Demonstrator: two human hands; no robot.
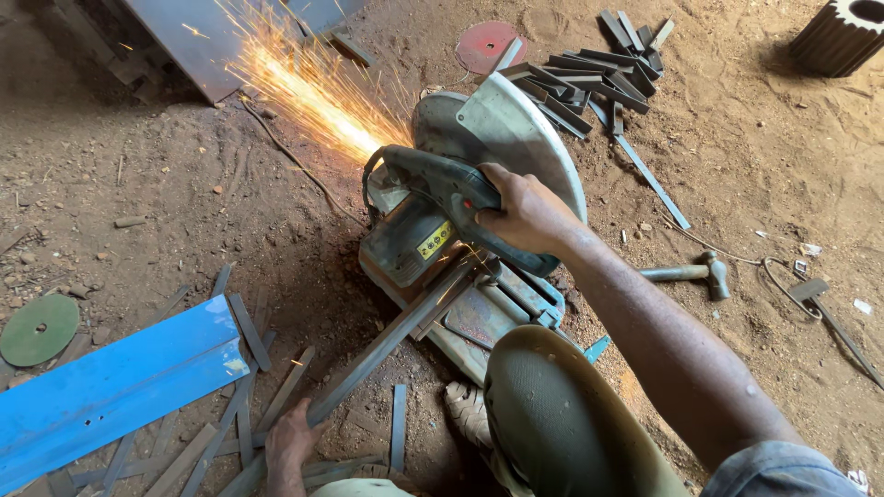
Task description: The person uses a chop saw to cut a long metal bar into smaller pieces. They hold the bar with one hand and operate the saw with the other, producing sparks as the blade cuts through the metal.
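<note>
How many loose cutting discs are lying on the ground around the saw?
2. A green disc lies at the left edge, beside the blue metal sheet. A red disc lies at the top, behind the chop saw, near the pile of cut strips. Others may be hidden.

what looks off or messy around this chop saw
Sparks spray from the chop saw toward a metal sheet. Cut metal strips lie scattered on the dirt, and a hammer lies loose nearby.

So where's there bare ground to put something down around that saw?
Bare dirt lies left of the chop saw, under the sparks, and right of the hammer. It is crowded near the left hand among cut metal strips.
</note>
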